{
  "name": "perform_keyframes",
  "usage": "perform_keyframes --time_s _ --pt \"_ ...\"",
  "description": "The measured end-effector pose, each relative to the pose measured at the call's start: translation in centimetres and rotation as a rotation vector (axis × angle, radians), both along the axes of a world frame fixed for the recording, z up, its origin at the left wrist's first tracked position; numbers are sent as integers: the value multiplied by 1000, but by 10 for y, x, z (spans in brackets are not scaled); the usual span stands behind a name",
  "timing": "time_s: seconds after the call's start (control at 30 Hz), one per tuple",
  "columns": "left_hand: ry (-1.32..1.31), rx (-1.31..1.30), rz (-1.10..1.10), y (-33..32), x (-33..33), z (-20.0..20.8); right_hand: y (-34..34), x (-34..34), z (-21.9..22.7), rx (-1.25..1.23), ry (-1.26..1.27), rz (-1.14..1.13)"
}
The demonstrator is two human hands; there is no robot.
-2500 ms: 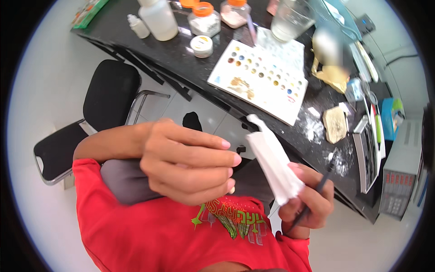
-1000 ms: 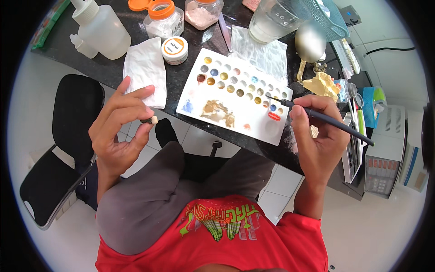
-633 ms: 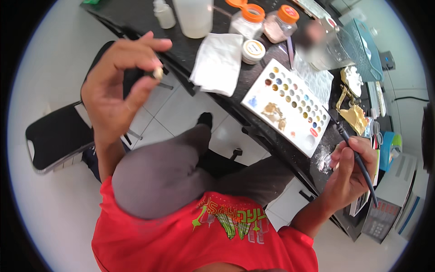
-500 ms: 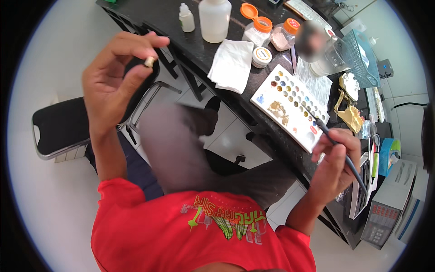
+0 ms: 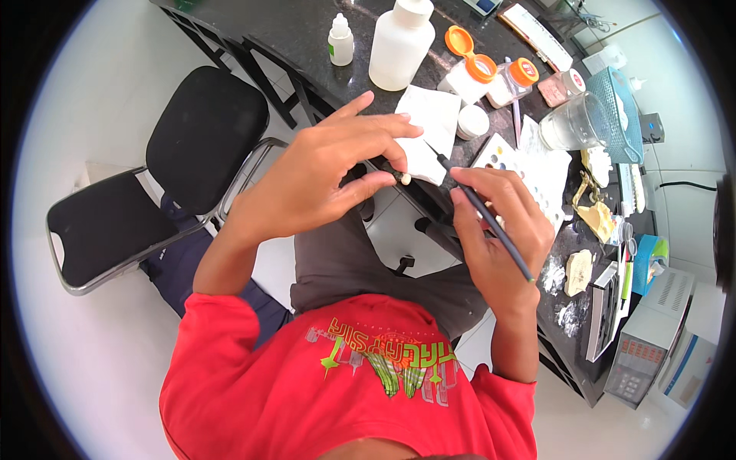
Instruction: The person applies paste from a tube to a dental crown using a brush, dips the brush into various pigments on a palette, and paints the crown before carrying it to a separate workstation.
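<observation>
My left hand [image 5: 330,165] pinches a small cream tooth crown [image 5: 405,179] between thumb and fingertips, with the other fingers stretched out above it. In my right hand [image 5: 502,238] is a slim dark brush [image 5: 491,218], gripped like a pen. Its fine tip points up and left, over a folded white cloth [image 5: 433,115] at the table edge; whether it touches the cloth I cannot tell. Partly behind my right hand lies a white palette [image 5: 494,153] with rows of small coloured wells.
Along the black table [image 5: 307,38] stand a large white bottle [image 5: 400,50], a dropper bottle [image 5: 341,42], orange-lidded jars [image 5: 512,83], a small white jar [image 5: 473,123] and a glass beaker [image 5: 571,123]. Plaster pieces [image 5: 579,272] lie at right. A black chair [image 5: 207,138] is at left.
My left hand has brought the tooth crown right and lower, toward the middle. The brush has left the palette area and moved left, close to the crown. My view has shifted slightly.
</observation>
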State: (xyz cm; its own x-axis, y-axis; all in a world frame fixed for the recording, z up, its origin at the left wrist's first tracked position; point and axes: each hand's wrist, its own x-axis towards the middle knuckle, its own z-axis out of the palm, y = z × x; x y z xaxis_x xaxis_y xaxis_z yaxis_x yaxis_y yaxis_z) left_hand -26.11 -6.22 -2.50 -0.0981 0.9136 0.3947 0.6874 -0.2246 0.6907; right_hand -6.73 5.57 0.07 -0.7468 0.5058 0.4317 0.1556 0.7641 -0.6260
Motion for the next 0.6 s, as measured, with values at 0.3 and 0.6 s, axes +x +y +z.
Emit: perform_keyframes --time_s 0.3,0.6 --pt "-14 -71 12 0 -11 -11 -4 2 0 -16 -28 -134" --pt "-2 -119 57 8 0 -5 2 59 13 -75 181 -398"
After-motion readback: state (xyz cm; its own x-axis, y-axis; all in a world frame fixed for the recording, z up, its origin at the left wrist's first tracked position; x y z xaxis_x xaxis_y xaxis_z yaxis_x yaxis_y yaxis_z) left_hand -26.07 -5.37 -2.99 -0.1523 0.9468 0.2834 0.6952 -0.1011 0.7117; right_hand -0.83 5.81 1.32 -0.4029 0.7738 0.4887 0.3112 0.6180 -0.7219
